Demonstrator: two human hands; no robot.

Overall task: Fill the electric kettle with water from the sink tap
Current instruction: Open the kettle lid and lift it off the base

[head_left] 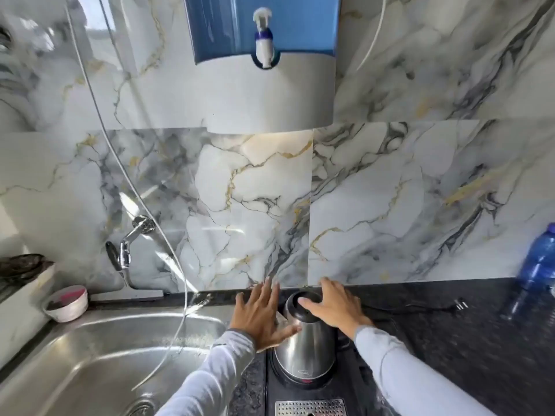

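This is a home kitchen. A stainless steel sink (99,349) is set into a dark speckled stone counter (450,340), with a chrome tap (127,247) fixed to the glossy marble-patterned wall tiles (255,199) behind it. A blue and white water purifier (264,61) with its own small spout hangs on the wall above. A steel electric kettle (306,343) stands on the counter, and a blue plastic bottle (534,271) stands at the far right.

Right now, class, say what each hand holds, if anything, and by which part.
Neither has a closed hold yet. The left hand lies open against the kettle side; the right hand rests on its lid.
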